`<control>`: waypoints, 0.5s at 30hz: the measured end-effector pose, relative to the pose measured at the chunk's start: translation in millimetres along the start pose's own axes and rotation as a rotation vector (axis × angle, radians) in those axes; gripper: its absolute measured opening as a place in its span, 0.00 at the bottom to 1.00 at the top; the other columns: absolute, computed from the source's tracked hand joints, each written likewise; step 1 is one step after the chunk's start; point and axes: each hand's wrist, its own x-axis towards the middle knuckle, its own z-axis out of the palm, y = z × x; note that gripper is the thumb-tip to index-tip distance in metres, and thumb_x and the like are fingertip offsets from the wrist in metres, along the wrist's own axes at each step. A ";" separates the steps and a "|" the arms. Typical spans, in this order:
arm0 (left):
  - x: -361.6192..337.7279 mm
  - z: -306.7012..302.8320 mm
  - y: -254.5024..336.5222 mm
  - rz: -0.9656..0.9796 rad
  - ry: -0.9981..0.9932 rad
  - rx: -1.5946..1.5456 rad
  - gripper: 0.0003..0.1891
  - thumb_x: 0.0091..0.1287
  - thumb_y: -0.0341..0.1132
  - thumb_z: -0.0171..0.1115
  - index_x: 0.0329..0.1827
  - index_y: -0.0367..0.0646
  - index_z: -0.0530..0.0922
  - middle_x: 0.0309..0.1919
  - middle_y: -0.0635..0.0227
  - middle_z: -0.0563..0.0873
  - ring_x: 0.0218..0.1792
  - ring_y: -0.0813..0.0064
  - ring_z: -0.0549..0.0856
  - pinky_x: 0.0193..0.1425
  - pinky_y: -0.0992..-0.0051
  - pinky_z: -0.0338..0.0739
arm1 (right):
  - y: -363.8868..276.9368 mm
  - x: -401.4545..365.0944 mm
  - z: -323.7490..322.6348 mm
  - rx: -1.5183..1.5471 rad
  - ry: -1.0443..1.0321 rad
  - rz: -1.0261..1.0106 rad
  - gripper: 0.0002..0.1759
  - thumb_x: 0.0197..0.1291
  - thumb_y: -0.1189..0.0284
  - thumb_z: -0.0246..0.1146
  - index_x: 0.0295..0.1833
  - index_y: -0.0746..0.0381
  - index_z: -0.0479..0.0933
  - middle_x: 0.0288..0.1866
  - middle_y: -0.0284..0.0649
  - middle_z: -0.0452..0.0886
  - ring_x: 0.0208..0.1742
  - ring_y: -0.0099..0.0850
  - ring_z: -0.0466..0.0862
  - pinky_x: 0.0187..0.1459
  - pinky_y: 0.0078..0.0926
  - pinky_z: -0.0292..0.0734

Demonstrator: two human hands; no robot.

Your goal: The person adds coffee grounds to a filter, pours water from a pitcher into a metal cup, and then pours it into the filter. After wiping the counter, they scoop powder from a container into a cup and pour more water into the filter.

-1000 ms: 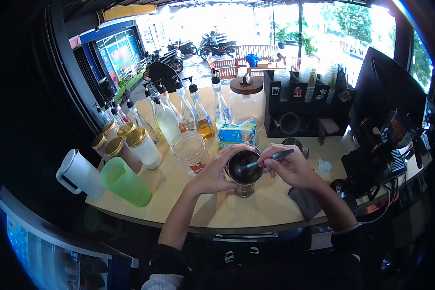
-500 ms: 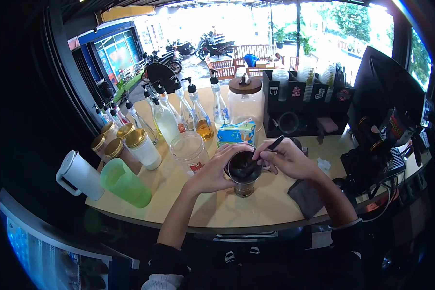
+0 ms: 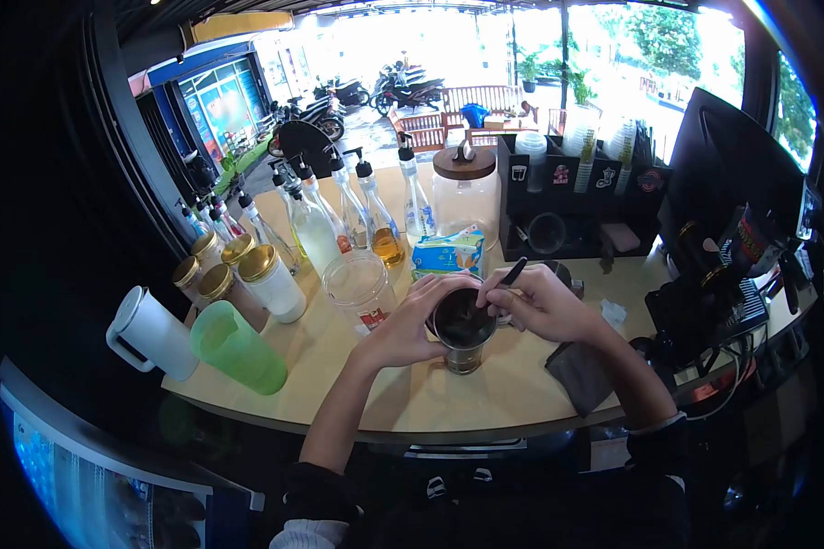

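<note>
A cup with dark contents [image 3: 465, 320] is in the middle, above the near part of the counter. Its lower part looks clear, like glass. My left hand [image 3: 410, 322] is wrapped round the cup's left side. Between the fingers of my right hand [image 3: 542, 302] is a thin black-handled utensil [image 3: 514, 273], which slants down into the cup; its lower end is hidden. Just behind the cup lies a blue and green packet [image 3: 449, 252]. An open clear jar [image 3: 358, 282] stands left of my left hand.
Pump bottles [image 3: 368, 210] and gold-lidded jars [image 3: 273, 285] stand at the left, with a green jug [image 3: 238, 348] and a white pitcher [image 3: 152, 333] nearer. Behind is a wooden-lidded jar [image 3: 465, 197]. Rightward are a black cup organiser [image 3: 577, 201], a dark cloth [image 3: 580, 377] and a black machine [image 3: 705, 306].
My right hand and the black-handled utensil have shifted slightly, and the handle now leans a little more upright. My left hand and the cup are nearly where they were.
</note>
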 end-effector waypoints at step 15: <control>-10.9 22.0 -8.5 -0.285 0.170 -0.011 0.45 0.41 0.40 0.82 0.65 0.44 0.68 0.58 0.63 0.78 0.60 0.69 0.78 0.68 0.68 0.70 | 8.2 -11.4 7.8 0.270 0.264 0.016 0.07 0.67 0.75 0.59 0.41 0.68 0.78 0.34 0.32 0.80 0.30 0.14 0.79 0.27 0.13 0.77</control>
